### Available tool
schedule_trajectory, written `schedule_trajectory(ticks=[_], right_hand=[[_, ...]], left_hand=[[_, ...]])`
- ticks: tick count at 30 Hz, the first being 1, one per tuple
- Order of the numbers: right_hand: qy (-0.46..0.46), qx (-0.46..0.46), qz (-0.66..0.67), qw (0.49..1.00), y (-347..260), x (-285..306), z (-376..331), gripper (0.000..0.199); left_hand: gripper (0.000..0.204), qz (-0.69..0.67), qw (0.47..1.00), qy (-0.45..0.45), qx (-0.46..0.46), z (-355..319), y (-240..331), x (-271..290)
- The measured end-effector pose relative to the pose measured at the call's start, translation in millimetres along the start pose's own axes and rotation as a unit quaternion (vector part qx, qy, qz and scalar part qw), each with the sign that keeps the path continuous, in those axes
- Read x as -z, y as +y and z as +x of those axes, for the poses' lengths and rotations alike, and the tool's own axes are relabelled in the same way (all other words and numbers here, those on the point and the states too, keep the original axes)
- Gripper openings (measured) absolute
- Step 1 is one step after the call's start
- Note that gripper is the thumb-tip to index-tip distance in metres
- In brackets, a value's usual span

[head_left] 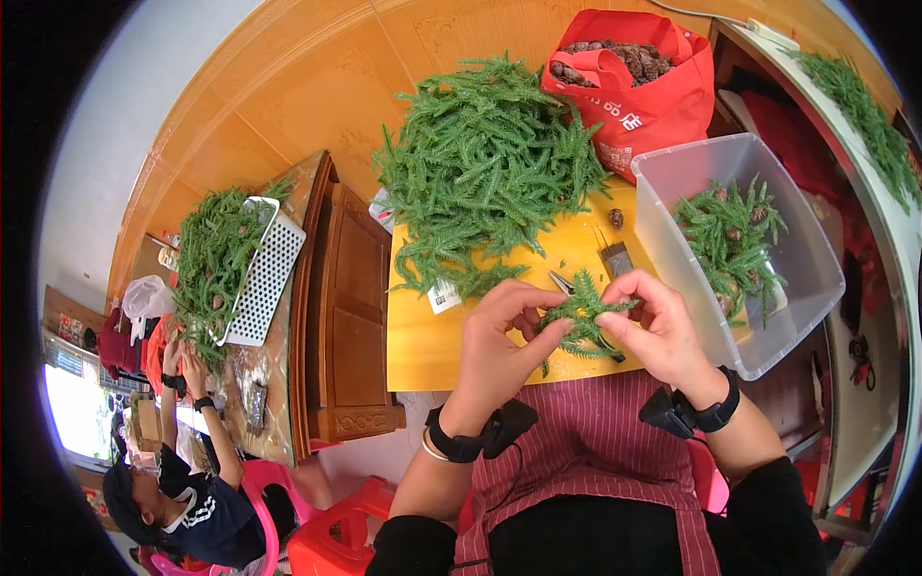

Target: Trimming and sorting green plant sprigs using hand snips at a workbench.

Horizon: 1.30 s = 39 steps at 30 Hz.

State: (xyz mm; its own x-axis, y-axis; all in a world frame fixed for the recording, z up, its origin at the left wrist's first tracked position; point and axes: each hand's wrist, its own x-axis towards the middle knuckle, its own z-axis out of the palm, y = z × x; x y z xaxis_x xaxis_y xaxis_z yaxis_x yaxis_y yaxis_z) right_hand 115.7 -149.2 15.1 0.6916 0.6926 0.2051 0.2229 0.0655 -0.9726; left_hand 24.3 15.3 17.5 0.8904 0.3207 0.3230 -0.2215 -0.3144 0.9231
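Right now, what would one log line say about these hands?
left hand: pinching green sprig | right hand: pinching same green sprig | yellow table: greenery pile, loose pine cone | right: translucent bin

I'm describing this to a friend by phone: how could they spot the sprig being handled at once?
Find the yellow table in the middle. At its near edge, beyond the striped apron, look between the left hand and right hand for a small green sprig. Unlike the heaped greenery behind, this piece is held.

Black sleeves [780, 518], pinstriped maroon apron [588, 437], black wrist straps [718, 411]
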Motion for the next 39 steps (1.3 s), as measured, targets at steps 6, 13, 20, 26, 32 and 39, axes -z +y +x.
schedule_trajectory(ticks=[6, 13, 20, 26, 32, 39], right_hand=[[-0.005, -0.072, 0.038, 0.997, -7.6, 1.7, 0.0, 0.014], [-0.002, -0.053, 0.064, 0.997, -0.2, 0.7, 2.2, 0.016], [-0.117, -0.130, 0.148, 0.973, -7.7, 4.0, 8.4, 0.015], [-0.167, -0.108, 0.158, 0.967, 0.4, 3.0, 7.2, 0.015], [-0.104, -0.058, 0.087, 0.989, -18.3, 9.7, 4.0, 0.018], [-0.143, -0.059, 0.063, 0.986, -30.5, 10.5, 0.8, 0.021]], left_hand=[[0.028, 0.060, 0.997, -0.013, -0.036, 2.9, 4.0, 2.6], [0.030, -0.055, 0.996, -0.040, 0.055, -1.1, 7.9, 5.3], [0.040, 0.080, 0.987, -0.067, -0.120, 9.5, 22.9, 10.4], [0.028, 0.025, 0.963, -0.197, -0.184, 18.1, 16.0, 13.4], [0.021, 0.121, 0.984, -0.122, -0.052, 3.4, 19.6, 15.0], [0.025, -0.004, 0.993, -0.117, 0.012, 1.1, 16.7, 12.5]])
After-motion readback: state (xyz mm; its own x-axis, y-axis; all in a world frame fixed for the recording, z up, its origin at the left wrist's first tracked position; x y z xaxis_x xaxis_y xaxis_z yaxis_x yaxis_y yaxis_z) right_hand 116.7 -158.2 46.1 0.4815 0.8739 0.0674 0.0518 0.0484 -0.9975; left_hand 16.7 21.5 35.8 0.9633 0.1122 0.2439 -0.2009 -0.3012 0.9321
